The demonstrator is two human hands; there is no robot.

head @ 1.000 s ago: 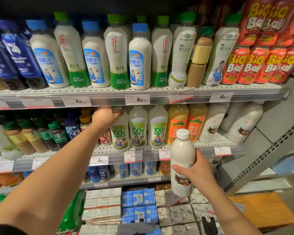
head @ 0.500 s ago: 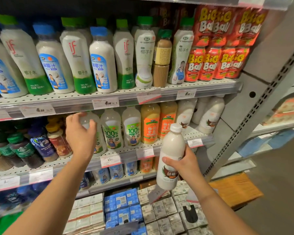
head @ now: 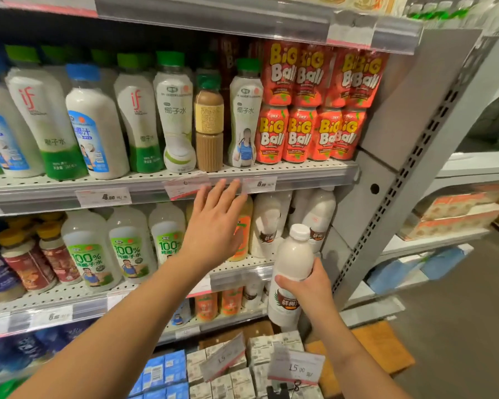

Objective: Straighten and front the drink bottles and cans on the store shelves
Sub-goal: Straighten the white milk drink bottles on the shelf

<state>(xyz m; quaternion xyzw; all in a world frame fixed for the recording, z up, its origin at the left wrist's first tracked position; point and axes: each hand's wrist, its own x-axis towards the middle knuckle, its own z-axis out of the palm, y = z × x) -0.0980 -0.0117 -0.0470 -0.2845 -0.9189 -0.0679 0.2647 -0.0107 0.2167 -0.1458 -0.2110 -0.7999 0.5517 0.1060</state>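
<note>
Left hand (head: 213, 226) flat, fingers spread, before an orange bottle (head: 244, 226).
Right hand (head: 307, 283) wrapped round smooth white bottle (head: 293, 260), round cap above the grip.

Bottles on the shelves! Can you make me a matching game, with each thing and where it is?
Things:
1. white bottle
2. red Big Ball packs
3. orange bottle
4. small cartons

Places:
A. behind the open left hand
B. bottom, below the shelves
C. upper shelf, right end
D. in the right hand

Pairs: 1-D, 2-C, 3-A, 4-B
</note>
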